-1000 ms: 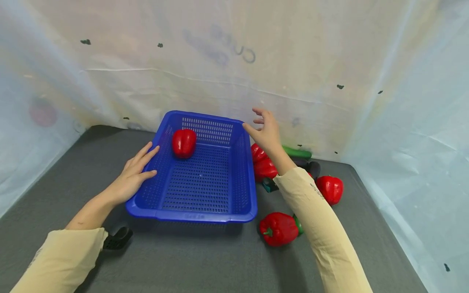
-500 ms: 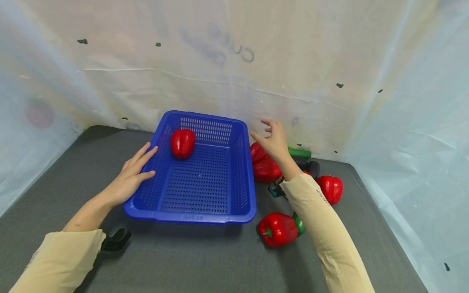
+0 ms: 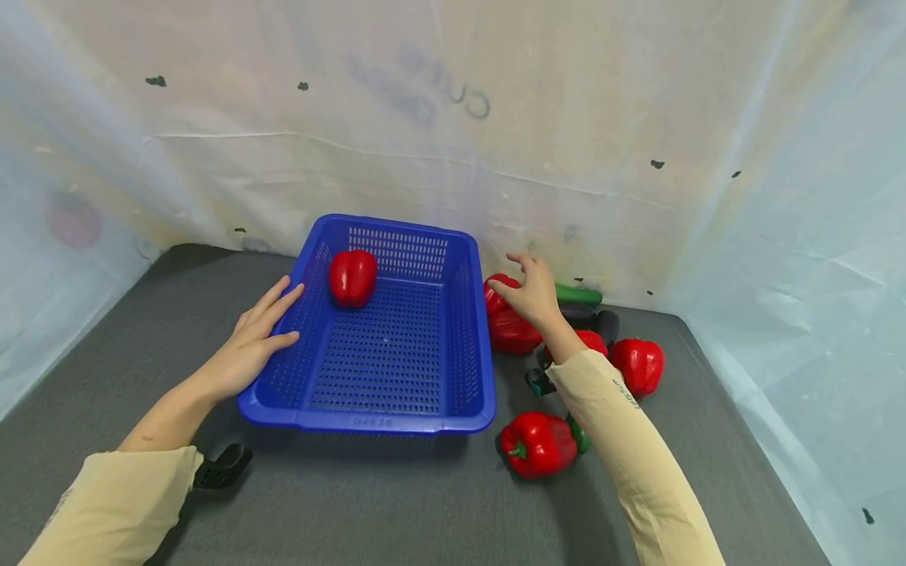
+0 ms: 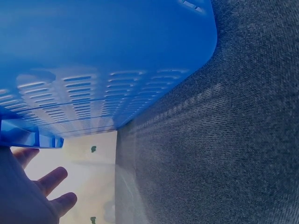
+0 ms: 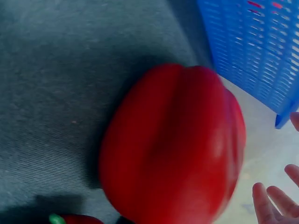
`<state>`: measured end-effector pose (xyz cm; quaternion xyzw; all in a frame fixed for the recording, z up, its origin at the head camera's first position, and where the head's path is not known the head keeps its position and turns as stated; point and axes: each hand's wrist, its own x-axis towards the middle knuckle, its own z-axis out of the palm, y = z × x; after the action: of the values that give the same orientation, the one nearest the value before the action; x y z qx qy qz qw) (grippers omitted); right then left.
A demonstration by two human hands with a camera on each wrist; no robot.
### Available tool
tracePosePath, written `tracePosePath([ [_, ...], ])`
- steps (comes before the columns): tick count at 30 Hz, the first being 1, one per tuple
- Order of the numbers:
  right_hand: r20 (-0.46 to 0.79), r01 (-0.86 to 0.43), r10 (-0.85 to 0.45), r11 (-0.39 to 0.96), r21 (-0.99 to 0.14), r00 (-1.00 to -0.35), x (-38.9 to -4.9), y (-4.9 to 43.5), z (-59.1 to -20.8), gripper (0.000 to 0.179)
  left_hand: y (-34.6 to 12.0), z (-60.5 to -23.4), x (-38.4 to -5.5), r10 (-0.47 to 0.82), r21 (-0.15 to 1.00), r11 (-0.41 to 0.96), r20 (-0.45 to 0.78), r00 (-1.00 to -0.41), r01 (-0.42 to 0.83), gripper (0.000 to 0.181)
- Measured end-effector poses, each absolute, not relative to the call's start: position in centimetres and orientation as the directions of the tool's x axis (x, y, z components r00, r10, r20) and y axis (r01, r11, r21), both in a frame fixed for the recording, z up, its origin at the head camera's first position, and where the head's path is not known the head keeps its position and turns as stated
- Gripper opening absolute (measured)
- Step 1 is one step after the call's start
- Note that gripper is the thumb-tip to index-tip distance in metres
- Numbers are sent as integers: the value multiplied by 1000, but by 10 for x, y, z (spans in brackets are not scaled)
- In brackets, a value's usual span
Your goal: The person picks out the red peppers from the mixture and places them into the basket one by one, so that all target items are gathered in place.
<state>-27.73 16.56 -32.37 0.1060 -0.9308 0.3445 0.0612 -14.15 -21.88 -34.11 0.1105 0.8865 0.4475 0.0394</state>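
Observation:
A blue perforated plastic basket [image 3: 368,423] stands at the middle, with one red bell pepper [image 3: 353,278] in its back left part. My left hand [image 3: 249,346] lies at the basket's left rim, fingers spread and fairly straight. In the left wrist view its fingertips [image 4: 55,179] show below the rim. To the right of the basket, my right hand [image 3: 532,297] hovers over a pile of red bell peppers [image 3: 513,332], thumb and fingers apart and holding nothing. Close up in the right wrist view, a big red bell pepper [image 5: 173,149] fills the middle, with fingertips off to its right.
Behind the right forearm lie a green cucumber-like vegetable [image 3: 579,295], dark eggplants [image 3: 607,325] and another red pepper [image 3: 638,366]. A red pepper [image 3: 538,445] with a green stem lies nearer on the grey table [image 3: 368,503]. Pale plastic sheeting [image 3: 566,118] hangs behind and at both sides.
My right hand has moved away from the basket's back right corner, rightward and down toward the peppers. The left hand stays at the left rim; the basket keeps its place.

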Motion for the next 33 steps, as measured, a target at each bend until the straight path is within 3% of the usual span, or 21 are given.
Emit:
tracePosePath([
  [33,133,-228,-187,841,-491,-973,-273,176,-360,71,-218,-343,-140,228,813,564,16,-973,146,63],
])
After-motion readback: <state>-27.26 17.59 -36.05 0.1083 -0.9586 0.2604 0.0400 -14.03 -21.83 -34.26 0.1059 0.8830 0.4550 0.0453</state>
